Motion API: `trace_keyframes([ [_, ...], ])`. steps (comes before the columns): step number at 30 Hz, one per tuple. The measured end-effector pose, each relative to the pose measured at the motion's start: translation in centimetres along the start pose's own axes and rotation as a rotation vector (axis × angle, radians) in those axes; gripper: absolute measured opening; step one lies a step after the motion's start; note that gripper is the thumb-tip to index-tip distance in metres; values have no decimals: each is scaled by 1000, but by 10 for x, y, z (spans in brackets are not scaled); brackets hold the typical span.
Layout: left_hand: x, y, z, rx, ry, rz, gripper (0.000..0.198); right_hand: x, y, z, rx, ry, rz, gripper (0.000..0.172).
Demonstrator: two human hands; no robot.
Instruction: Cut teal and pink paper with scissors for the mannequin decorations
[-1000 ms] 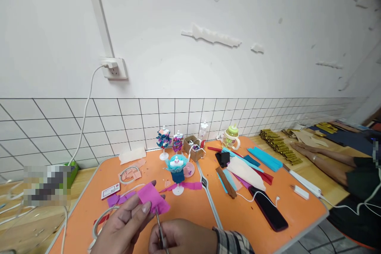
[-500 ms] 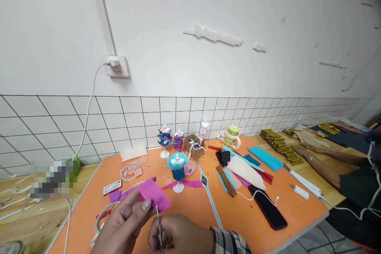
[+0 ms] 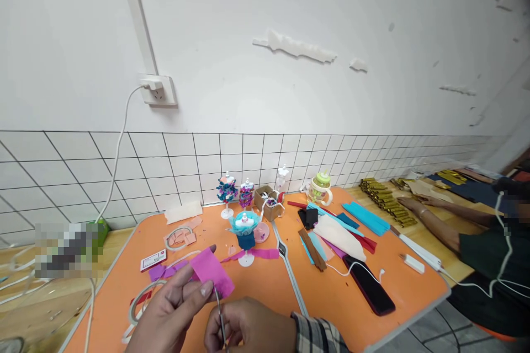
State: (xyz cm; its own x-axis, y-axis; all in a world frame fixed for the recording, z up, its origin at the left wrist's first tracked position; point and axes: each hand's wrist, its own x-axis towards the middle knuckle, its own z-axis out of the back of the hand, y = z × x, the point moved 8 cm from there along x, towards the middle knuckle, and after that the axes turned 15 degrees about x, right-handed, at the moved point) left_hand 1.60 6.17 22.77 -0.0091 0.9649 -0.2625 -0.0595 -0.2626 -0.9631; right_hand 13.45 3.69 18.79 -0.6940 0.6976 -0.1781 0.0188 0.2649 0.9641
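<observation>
My left hand (image 3: pixel 171 314) pinches a magenta crepe paper piece (image 3: pixel 212 271) between thumb and fingers, low in the view. My right hand (image 3: pixel 252 328) is closed round thin metal scissors (image 3: pixel 219 311), whose tip touches the paper's lower edge. Both hands hover over the near edge of the orange table (image 3: pixel 265 292). Just beyond the paper stands a small mannequin stand in a blue crepe dress (image 3: pixel 245 234), with a magenta strip (image 3: pixel 265 254) at its base.
Two more dressed mini mannequins (image 3: pixel 227 192), a small box (image 3: pixel 267 204) and a green baby bottle (image 3: pixel 319 190) stand at the back. Crepe strips (image 3: pixel 366 218), a dark phone (image 3: pixel 367 285) on a white cable and tape loops (image 3: pixel 179 238) lie around. Another person's arm (image 3: pixel 434 215) rests at right.
The view drifted slightly; my hands stayed low, with the scissors still at the magenta paper. The other person's arm shifted a little at right.
</observation>
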Motion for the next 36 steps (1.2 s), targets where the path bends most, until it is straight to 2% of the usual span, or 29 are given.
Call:
trace_keyframes([
  [3, -1, 2, 2, 4, -18, -11, 64, -3, 3, 0, 26, -6, 52, 47],
  [6, -4, -4, 1, 57, 5, -68, 66, -6, 5, -1, 80, 12, 71, 49],
  [12, -10, -18, 0, 125, -35, -173, 71, -6, 6, -12, 203, 88, -41, 57],
  [15, -9, -18, -2, 182, 15, -195, 61, -7, 7, -17, 250, 107, -98, 63],
  [18, -8, -17, -6, 224, 89, -209, 54, -9, 11, -15, 284, 91, -90, 68],
  [24, -13, -10, -12, 113, 76, -144, 61, -10, 10, -17, 305, 150, -64, 74],
  [30, -20, -4, -17, -102, 124, -38, 82, -4, 8, -17, 291, 172, 7, 72],
  [33, -16, -9, -18, -143, 137, -84, 76, -6, 14, -17, 262, 182, 57, 71],
  [36, -11, -15, -16, -82, 116, -163, 65, -10, 16, -21, 275, 193, 36, 68],
])
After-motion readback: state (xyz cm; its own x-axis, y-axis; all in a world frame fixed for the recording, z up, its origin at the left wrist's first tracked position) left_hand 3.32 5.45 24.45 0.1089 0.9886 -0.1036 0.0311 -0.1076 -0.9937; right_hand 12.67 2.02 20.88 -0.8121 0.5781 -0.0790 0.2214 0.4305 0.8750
